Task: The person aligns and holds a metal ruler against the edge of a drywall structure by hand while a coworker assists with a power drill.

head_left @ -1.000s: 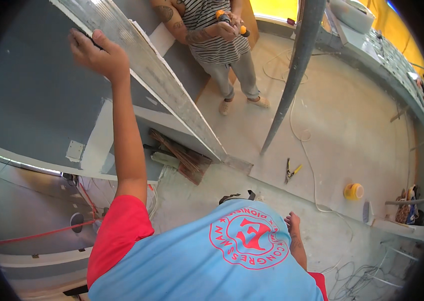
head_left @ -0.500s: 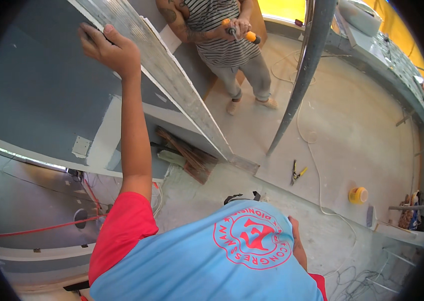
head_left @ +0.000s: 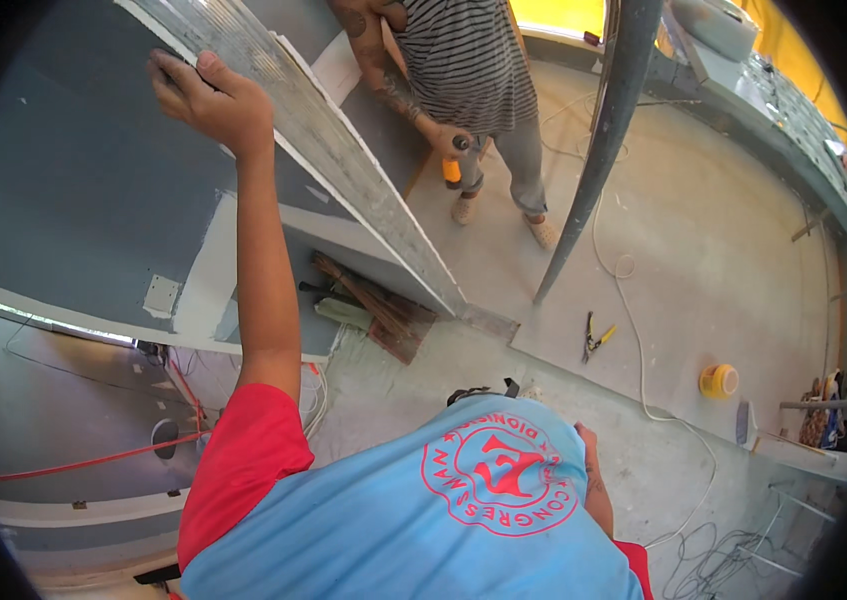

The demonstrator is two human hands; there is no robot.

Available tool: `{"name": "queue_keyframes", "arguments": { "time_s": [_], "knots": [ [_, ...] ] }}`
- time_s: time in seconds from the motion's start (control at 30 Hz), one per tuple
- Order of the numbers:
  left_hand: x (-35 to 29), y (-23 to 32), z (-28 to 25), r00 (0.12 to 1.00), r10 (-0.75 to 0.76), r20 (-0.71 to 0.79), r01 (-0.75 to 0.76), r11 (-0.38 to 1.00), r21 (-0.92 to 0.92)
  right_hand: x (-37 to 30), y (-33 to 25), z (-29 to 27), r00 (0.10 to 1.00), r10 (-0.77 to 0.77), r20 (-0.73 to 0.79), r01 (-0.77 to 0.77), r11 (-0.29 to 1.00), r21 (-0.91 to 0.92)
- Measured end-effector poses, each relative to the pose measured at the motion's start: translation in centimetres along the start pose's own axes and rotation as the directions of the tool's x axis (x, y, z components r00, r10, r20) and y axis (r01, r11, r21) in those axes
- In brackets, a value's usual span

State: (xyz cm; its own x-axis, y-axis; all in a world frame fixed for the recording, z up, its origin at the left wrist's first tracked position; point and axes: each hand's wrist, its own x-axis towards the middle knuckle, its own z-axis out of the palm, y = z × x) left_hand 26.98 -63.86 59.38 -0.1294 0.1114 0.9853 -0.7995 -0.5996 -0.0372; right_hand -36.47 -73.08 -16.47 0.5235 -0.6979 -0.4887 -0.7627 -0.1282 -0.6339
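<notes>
Left hand: your left hand is raised at the near white edge of the metal channel, thumb to one side of that edge and fingers curled to the other; whether it pinches the edge or merely rests there cannot be told — the fingertips are dark and partly hidden.
Right hand: your right hand is low by your side, half covered by the blue shirt; its grip cannot be told.
Metal channel: directly beside your left hand, running from above it down and right to the floor; upright between two pale board edges.
Work in place: the channel stands with boarding along its sides; the grey panel, left of your left hand, is up; a white patch below that hand reads, in judgement, as filler.
Work left: the channel's face is bare along its visible length, and the white patch contrasts with the grey; how much remains cannot be established from this view.
Co-worker: to the right of your left hand, beyond the channel, a person's hand holds an orange-and-black tool, hanging low.
Floor: wooden strips lie below and right of your left hand; yellow-handled pliers and a yellow tub lie farther right, well apart from it.
</notes>
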Motion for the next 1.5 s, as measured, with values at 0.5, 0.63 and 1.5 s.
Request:
{"name": "queue_keyframes", "arguments": {
  "time_s": [0.5,0.63,1.5],
  "knots": [
    [-1.7,0.2,-2.6,0.998,-0.068,-0.012,0.068,0.995,0.07,-3.2,0.4,2.1,0.989,-0.142,0.03,0.144,0.943,-0.298],
    [-2.0,-1.1,-2.3,0.992,-0.126,0.027,0.123,0.988,0.095,-2.1,0.9,3.8,0.979,0.17,-0.113,-0.137,0.957,0.255],
    [-2.0,-0.9,-4.3,0.985,-0.075,0.154,0.079,0.997,-0.021,2.0,-48.0,-25.0,0.591,-0.167,-0.789,0.708,0.577,0.408]
  ]
}}
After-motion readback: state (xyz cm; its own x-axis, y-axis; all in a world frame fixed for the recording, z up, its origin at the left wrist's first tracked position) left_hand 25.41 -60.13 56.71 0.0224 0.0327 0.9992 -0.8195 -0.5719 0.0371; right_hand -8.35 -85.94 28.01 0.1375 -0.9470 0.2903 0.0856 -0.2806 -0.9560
